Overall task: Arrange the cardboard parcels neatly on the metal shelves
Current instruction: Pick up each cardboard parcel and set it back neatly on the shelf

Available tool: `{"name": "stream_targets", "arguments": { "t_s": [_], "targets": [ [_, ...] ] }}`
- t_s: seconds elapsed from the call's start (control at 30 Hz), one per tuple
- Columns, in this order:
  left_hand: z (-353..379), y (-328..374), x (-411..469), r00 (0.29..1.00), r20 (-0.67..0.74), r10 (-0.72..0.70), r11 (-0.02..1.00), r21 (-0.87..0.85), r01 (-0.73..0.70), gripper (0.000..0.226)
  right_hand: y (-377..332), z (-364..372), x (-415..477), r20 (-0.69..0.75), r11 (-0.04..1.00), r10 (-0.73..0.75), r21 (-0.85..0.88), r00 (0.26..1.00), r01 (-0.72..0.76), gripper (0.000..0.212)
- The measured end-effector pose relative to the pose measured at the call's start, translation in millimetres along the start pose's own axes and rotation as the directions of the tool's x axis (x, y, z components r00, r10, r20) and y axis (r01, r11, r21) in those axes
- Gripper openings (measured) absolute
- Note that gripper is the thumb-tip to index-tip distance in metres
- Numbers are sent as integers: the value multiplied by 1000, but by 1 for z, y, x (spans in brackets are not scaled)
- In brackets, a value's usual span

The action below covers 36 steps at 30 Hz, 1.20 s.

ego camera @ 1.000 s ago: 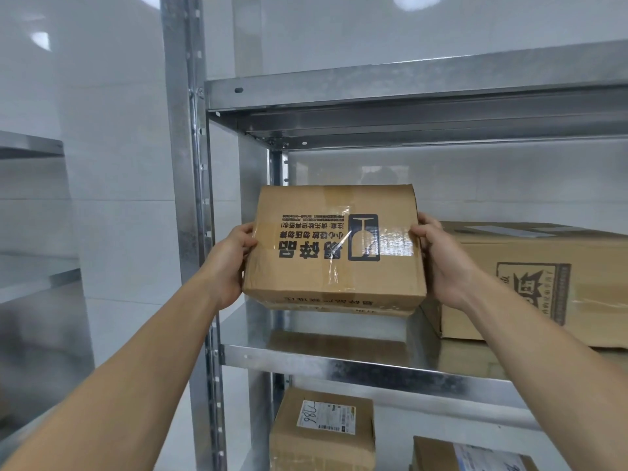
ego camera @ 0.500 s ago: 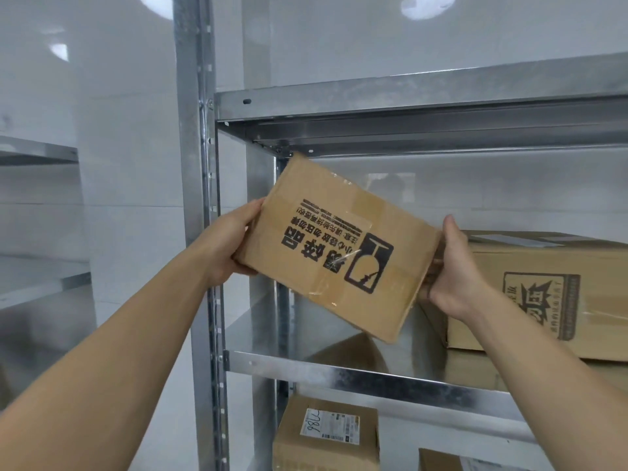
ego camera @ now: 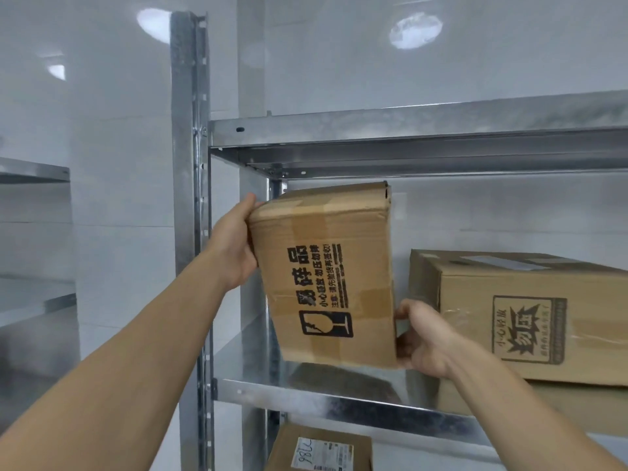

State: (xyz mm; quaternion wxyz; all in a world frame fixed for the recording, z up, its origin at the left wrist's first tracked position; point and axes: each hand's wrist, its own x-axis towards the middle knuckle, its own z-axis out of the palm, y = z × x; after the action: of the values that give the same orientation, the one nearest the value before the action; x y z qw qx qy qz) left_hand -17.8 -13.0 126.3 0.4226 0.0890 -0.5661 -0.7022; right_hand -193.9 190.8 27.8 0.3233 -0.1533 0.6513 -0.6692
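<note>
Parcel (ego camera: pixel 326 277) is hanging on end in front of the middle shelf (ego camera: pixel 306 399), held over its left part between the upright post (ego camera: pixel 187 198) and the big box (ego camera: pixel 530 317) that is sitting on the right. The left hand (ego camera: pixel 234 246) is gripping the top left corner with its fingers wrapping out of sight behind the edge. The right hand (ego camera: pixel 424 338) is cupping the bottom right corner, fingers curled around it. The lower edge is hovering close to the shelf plate; whether it is touching cannot be told.

A second ago the parcel was lying wide between the hands, one on each side at the same height, its print upside down. Half a second ago it was tilting, left end up. Now the quarter turn is looking complete – the long side is running up and down, the print is reading sideways and the glass symbol is sitting near the bottom. The left hand has been climbing and the right has been dropping to carry that turn.

For the task this probably means the person is choosing to stand the parcel upright, so it is taking less width in the gap beside the big box. It is not yet set down; lowering and squaring it are likely remaining. Another parcel (ego camera: pixel 319 450) is sitting on the level below.
</note>
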Motion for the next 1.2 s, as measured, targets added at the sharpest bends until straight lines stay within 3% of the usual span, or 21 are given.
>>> {"name": "stream_targets", "arguments": {
  "t_s": [0.17, 0.53, 0.67, 0.9, 1.2],
  "targets": [
    [0, -16, 3, 993, 102, -64, 998, 10, 63, 45, 3, 8, 4, 5, 995, -5, 104, 1000, 5, 41],
    [12, -3, -2, 979, 198, -54, 986, 163, 22, 72, 12, 14, 16, 33, 993, 27, 111, 999, -31, 42],
    [14, -2, -3, 978, 207, -29, 986, 167, -6, 64, 15, 18, 18, 30, 993, 1, 117, 1000, -5, 37],
    [4, -4, -1, 988, 157, -2, 996, 91, -12, 41, 11, 19, 17, -12, 996, -52, 69, 999, 53, 33],
    [-16, -17, -4, 997, -74, 3, 1000, 26, -1, 42, -5, 3, 21, -128, 990, -139, -39, 982, 136, 50]
  ]
}}
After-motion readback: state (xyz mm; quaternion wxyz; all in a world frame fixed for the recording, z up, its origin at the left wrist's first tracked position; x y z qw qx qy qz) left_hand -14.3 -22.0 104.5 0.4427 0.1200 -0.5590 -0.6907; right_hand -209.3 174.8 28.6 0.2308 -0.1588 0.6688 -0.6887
